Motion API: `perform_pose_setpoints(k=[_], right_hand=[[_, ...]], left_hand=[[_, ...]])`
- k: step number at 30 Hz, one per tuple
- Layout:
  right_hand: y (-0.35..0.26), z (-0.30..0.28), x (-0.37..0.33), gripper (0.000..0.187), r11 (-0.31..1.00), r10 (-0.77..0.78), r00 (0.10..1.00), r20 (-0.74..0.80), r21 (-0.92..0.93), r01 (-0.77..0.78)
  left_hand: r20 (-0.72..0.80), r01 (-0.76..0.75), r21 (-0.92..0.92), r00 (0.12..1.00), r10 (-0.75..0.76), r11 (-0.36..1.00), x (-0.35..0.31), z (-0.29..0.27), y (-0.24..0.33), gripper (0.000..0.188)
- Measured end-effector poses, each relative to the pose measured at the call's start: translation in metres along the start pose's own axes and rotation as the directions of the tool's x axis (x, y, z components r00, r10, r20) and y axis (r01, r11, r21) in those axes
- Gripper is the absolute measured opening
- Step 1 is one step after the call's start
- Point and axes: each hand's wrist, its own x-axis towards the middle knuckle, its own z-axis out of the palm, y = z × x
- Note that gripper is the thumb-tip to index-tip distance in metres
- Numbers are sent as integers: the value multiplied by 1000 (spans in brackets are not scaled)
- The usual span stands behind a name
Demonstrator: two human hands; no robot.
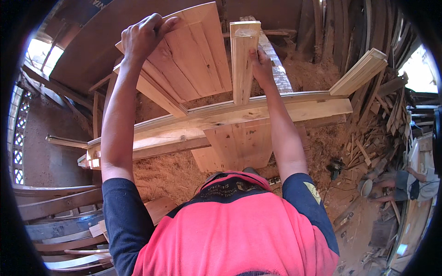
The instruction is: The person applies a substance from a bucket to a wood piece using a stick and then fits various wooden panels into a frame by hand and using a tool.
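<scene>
I had my hands apart, each closed on its own piece of wood. My left hand (146, 37) gripped the far left edge of a wooden panel (198, 55), thumb toward its face; my right hand (262, 69) held the right edge of a short post (243, 76). The panel leaned at the far left of a long beam (225, 115) running left to right in front of me, and the post's near end met that beam. A slanted rail (161, 93) joined it below the panel, and another short rail (361, 71) rose from its right end. On the near side, a second panel (246, 142) slanted down beneath it.

My red shirt (239, 230) bore small pale lettering on its dark yoke (225, 191), and a yellow patch (312, 192) marked the right sleeve. At the far left, pale letters ran across a dark blue surface (90, 8), cut off by the edge of my view.

Sawdust covered the brown floor (168, 179). Offcuts (380, 133) lay heaped on the right, with boards (331, 27) upright at the far right. Curved wooden pieces (64, 204) were stacked near left. Another person (405, 184) sat or crouched at the right, and daylight came in from both sides.
</scene>
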Motion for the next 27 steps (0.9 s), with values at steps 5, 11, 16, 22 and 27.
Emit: perform_pose_setpoints(k=[5,11,16,22,27], right_hand=[[1,1,-1,57,999,45,999,12,-16,-45],[1,0,-3,58,999,31,999,13,14,-31],[-2,1,-6,60,995,101,995,9,13,-101],[-8,2,-7,61,995,96,995,31,-27,-95],[-9,4,-4,58,999,-3,1000,-5,-49,2]], left_hand=[[14,25,17,1000,-25,1000,2,-2,-4,51],[29,21,26,999,-22,999,1,-3,-3,51],[33,40,-4,999,-40,999,1,-3,-2,50],[37,49,-15,998,-48,999,0,-2,-2,49],[31,38,-15,999,-38,999,2,-1,-1,47]])
